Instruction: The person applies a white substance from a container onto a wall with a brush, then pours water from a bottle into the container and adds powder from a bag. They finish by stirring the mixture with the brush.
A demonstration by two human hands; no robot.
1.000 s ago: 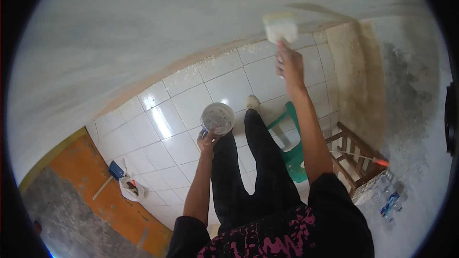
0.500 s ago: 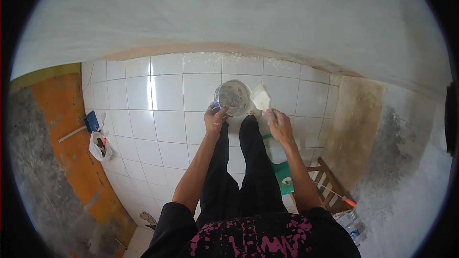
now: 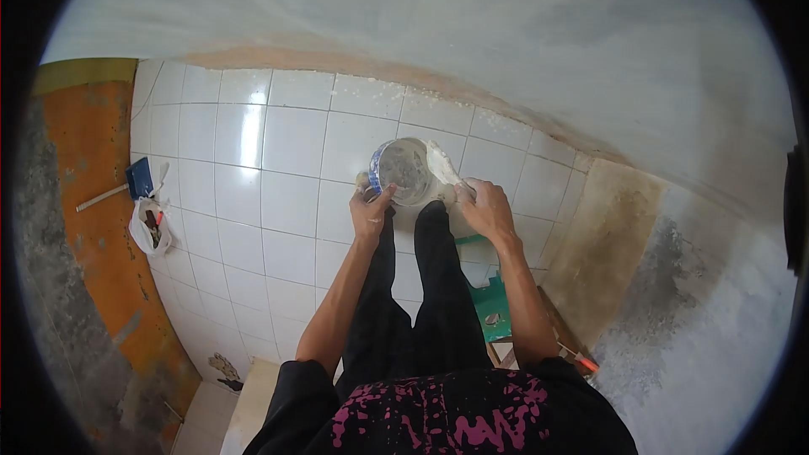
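Note:
My left hand [image 3: 368, 212] grips the side of a small round plastic tub [image 3: 376, 170], thumb over the rim. The tub has a blue-printed outside, and grey-white smears coat its inside. In my right hand [image 3: 489, 209] is a putty knife [image 3: 441, 162], its blade covered with thick white paste. The blade lies right at the tub's right rim and overlaps it in this view. Both hands are held out in front of me, above my feet.
A grey-white plastered wall [image 3: 404, 8] rises ahead, above the white tiled floor [image 3: 286, 139]. At left are a blue dustpan [image 3: 140, 179] and a white plastic bag [image 3: 143, 238] of tools. A green plastic stool [image 3: 491, 303] and a wooden frame [image 3: 560, 320] stand at right.
The putty knife has moved left from beside the tub to its right rim, and its blade has turned. My view has shifted, with the wall now slanting down to the right.

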